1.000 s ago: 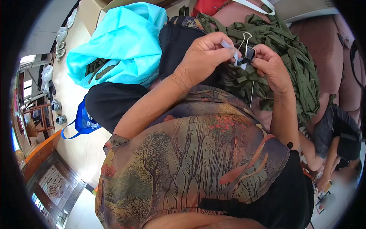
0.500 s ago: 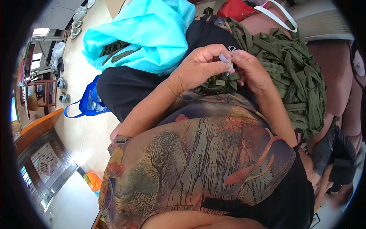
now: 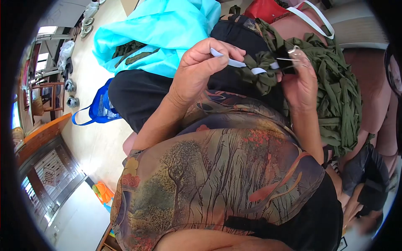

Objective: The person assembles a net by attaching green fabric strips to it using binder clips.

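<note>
My left hand [image 3: 194, 69] pinches one end of a flat white elastic strip [image 3: 236, 63] between thumb and fingertips. The strip runs into a bunched dark green fabric piece [image 3: 264, 81], showing white again between its folds. My right hand [image 3: 300, 85] is closed at the other side of this fabric. Its fingers hold a thin shiny metal tool [image 3: 293, 60] with slim prongs; its exact kind cannot be made out. A small black patch [image 3: 284, 65] lies between that tool and the fabric. Both hands are above my black-trousered lap.
A heap of dark green fabric strips [image 3: 335, 100] lies at my right. A turquoise bag [image 3: 167, 35] with green pieces inside stands at my left knee. A blue bag [image 3: 99, 109] sits on the floor, and a red bag [image 3: 264, 10] lies at the back right.
My hands have moved apart, the left to the left and the right to the right. The green fabric is now stretched between them, with more of the white elastic and the metal tool showing.
</note>
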Demonstrator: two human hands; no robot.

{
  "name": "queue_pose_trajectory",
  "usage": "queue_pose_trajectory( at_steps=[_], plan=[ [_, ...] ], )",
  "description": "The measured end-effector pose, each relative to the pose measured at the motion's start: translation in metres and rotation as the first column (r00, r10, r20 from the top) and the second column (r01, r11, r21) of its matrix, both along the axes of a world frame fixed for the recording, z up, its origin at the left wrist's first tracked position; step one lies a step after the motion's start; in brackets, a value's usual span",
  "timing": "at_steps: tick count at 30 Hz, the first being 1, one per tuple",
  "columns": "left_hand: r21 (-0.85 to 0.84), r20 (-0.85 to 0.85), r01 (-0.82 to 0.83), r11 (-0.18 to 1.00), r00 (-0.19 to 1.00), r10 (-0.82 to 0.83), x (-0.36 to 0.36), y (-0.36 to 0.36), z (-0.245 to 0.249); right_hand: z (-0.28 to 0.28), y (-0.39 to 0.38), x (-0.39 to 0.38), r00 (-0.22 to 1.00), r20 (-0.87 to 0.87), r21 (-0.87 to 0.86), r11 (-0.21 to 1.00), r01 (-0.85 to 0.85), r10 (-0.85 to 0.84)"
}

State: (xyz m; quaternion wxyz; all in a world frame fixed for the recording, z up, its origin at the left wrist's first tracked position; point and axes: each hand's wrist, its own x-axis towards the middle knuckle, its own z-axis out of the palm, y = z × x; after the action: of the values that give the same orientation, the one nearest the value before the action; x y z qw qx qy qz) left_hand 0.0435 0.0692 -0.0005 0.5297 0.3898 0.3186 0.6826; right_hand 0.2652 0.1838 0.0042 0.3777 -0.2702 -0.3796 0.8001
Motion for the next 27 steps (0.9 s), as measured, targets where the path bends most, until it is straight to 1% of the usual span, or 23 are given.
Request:
queue_pose_trajectory(
  at_steps=[2,4,5,9,12,15,18,20,23,27],
  plan=[
    [0.046,0.027,0.003,0.999,1.000,-0.004,-0.001,-0.001,0.003,0.005,0.000,0.005,0.999,-0.037,0.030,1.000,0.008,-0.007],
    [0.052,-0.002,0.010,0.999,1.000,-0.010,0.000,-0.002,0.008,0.008,-0.001,0.009,0.999,-0.042,0.092,0.996,-0.006,0.010],
    [0.054,-0.016,0.013,0.998,1.000,-0.012,0.001,-0.003,0.010,0.006,-0.001,0.009,0.998,-0.064,0.096,0.995,-0.018,0.025],
    [0.146,-0.164,0.029,0.989,0.986,-0.004,0.007,-0.001,0.010,0.007,-0.008,0.004,0.994,-0.072,0.080,0.994,-0.074,0.080],
    [0.055,-0.103,0.084,0.995,0.992,-0.078,0.011,-0.004,0.009,0.009,-0.013,-0.001,0.995,-0.045,0.070,0.994,-0.081,0.084],
    [0.017,0.022,0.067,0.998,0.997,-0.067,0.016,-0.004,0.012,0.010,-0.018,-0.002,0.999,0.010,0.044,0.998,-0.048,0.048],
    [-0.038,0.005,0.089,0.995,0.996,-0.089,0.013,-0.005,0.013,0.007,-0.019,-0.002,0.996,0.084,0.049,0.998,-0.042,0.037],
    [-0.054,-0.007,0.061,0.997,0.998,-0.061,0.015,-0.004,0.007,0.004,-0.019,-0.001,0.990,0.134,0.066,0.996,-0.062,0.053],
    [-0.100,-0.050,0.042,0.994,0.998,-0.047,0.014,-0.003,0.003,-0.001,-0.020,-0.002,0.992,0.123,0.024,1.000,0.005,-0.008],
    [-0.145,-0.076,0.031,0.989,0.996,-0.042,0.013,-0.002,-0.002,-0.006,-0.016,0.000,0.991,0.124,-0.001,0.999,0.043,-0.043]
  ],
)
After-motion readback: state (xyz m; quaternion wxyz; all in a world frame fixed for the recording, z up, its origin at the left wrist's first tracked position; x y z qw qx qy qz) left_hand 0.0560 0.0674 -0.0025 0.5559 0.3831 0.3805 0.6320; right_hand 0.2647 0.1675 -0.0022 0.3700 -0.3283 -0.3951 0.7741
